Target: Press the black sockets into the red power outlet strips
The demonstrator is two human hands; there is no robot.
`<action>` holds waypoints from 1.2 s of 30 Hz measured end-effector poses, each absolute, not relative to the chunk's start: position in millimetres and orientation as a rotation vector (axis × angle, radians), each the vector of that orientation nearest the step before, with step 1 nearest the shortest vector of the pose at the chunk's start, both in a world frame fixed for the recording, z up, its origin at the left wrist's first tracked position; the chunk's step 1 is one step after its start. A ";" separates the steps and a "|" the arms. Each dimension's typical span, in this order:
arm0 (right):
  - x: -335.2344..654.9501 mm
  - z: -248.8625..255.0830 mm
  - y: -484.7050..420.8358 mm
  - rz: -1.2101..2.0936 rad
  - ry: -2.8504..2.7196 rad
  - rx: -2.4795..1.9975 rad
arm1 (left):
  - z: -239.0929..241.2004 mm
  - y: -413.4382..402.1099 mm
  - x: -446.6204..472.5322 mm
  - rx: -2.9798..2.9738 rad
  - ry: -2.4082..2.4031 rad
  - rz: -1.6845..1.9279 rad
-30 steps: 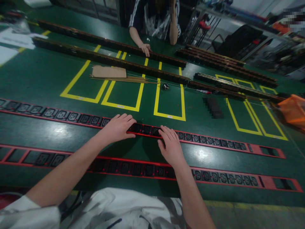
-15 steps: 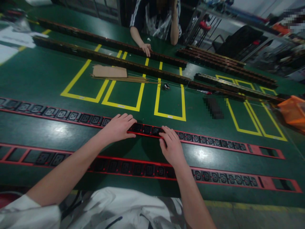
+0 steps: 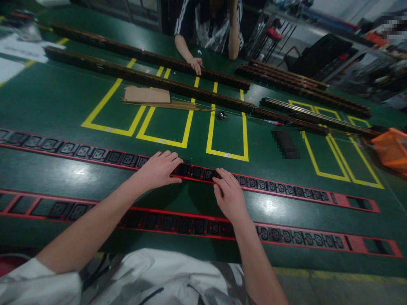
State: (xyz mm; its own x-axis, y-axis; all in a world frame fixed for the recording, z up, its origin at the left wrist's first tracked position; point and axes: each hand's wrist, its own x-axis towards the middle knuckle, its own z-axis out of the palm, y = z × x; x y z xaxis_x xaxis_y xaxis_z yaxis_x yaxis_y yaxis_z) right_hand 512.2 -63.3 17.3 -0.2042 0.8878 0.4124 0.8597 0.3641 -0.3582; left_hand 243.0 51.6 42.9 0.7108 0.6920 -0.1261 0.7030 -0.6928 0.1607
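Two long red power strips with rows of black sockets lie across the green table. On the farther power strip (image 3: 196,172), my left hand (image 3: 159,170) is closed across the middle, fingers over its far edge and thumb along the near edge. My right hand (image 3: 229,191) grips the same strip a little to the right, its fingers bent and partly over the sockets. A few sockets show between my hands; those under my palms are hidden. Nearer to me, the second power strip (image 3: 199,226) passes beneath my forearms, with open rectangular slots toward its left end.
Long dark rails (image 3: 152,80) lie beyond the yellow tape outlines, and a co-worker's hand (image 3: 195,64) rests on the farthest. Cardboard (image 3: 147,94), a small metal piece (image 3: 222,115), a pixelated dark object (image 3: 285,144) and an orange bin (image 3: 392,148) are also there.
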 end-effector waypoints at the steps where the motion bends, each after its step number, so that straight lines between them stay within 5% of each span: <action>1: 512.1 18.2 -63.4 0.064 -2.068 -1.501 | 42.9 51.6 242.8 2.721 1.124 -0.083; 36: 511.5 28.9 -65.6 0.040 -2.063 -1.587 | 39.4 49.3 247.4 2.717 0.969 0.062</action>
